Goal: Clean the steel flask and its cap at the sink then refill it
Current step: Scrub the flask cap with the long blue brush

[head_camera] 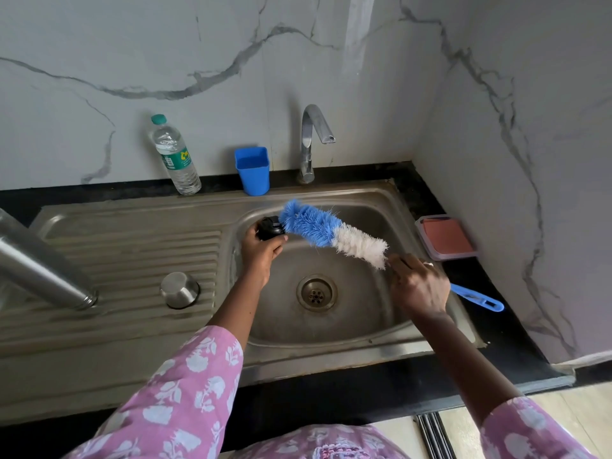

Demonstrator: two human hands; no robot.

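My left hand (261, 250) grips a small black flask stopper (270, 227) over the left side of the sink basin (361, 326). My right hand (419, 286) grips the blue handle of a bottle brush (318, 226), whose blue and white bristles reach left so the blue tip touches the stopper. The steel flask (39, 263) lies tilted across the drainboard at the far left. A steel cup-shaped cap (179, 289) stands upside down on the drainboard.
The tap (314, 134) stands behind the basin with no water running. A blue plastic cup (252, 170) and a clear water bottle (174, 157) stand at the back wall. A lidded box with a pink sponge (445, 238) sits on the black counter to the right.
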